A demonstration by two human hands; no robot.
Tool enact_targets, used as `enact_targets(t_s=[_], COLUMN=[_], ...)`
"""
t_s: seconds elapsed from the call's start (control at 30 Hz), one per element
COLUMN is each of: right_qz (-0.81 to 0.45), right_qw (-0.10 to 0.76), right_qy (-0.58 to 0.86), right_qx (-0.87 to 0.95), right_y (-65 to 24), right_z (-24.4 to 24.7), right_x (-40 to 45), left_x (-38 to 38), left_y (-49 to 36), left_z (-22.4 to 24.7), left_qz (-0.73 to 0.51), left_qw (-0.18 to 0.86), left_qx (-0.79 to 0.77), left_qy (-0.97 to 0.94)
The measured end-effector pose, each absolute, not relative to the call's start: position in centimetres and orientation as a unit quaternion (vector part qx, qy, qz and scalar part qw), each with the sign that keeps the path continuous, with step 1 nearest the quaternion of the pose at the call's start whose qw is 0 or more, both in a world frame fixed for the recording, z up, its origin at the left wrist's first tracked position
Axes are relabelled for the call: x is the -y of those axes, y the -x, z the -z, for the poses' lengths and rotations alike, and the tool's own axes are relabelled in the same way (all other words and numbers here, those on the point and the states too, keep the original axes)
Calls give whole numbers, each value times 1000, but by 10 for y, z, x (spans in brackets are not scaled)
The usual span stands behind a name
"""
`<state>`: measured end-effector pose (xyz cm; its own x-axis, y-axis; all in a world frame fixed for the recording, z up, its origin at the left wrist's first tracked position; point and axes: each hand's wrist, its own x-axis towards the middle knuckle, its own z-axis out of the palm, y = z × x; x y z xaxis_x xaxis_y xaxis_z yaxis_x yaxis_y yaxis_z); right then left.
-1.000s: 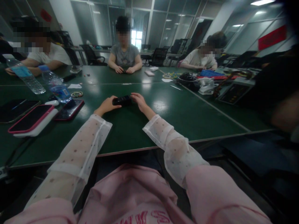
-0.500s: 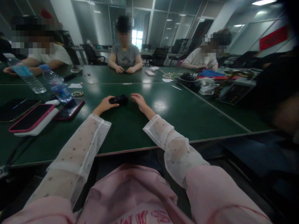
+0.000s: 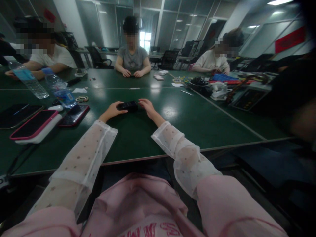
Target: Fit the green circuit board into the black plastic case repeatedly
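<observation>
A small black device [image 3: 128, 106] is just above or on the green table [image 3: 138, 141], in front of me. My left hand [image 3: 113, 111] grips its left end, thumb on the near side and fingers on the far side. At its right end is my right hand [image 3: 147, 107], with fingers bent and a little apart, nothing seen between them. Whether those fingertips touch the device is too small to tell.
On the left are two water bottles [image 3: 60, 90], a pink-edged phone [image 3: 36, 124] on a white object, a second phone [image 3: 74, 116] and a tape roll [image 3: 82, 99]. A pen [image 3: 187, 92] and cluttered items [image 3: 199, 84] lie right. People sit across the table.
The black device has shifted slightly to the right, its right end now nearer my right fingertips. My left hand has moved slightly right with it.
</observation>
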<state>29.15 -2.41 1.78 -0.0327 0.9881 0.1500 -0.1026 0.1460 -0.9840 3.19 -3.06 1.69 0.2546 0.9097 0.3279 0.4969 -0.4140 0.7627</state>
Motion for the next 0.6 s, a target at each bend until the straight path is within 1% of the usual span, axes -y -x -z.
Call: enact_targets(t_s=[0.1, 0.2, 0.37, 0.47, 0.6], right_qz=[-493, -495, -495, -492, -490], right_qw=[550, 548, 551, 551, 551], right_qy=[429, 437, 431, 437, 446], right_qx=[520, 513, 514, 513, 507], right_y=[-291, -291, -291, -290, -288], right_z=[-17, -19, -20, -20, -23], right_x=[23, 24, 25, 26, 29], left_x=[35, 36, 25, 21, 25], left_y=[-35, -36, -25, -15, -1], left_z=[-25, -38, -47, -39, -23], left_qz=[-440, -499, -590, -594, -545], left_qw=[288, 286, 205, 172, 166], left_qx=[-451, -434, -448, -482, -538], left_qy=[-721, -694, -640, -621, -622])
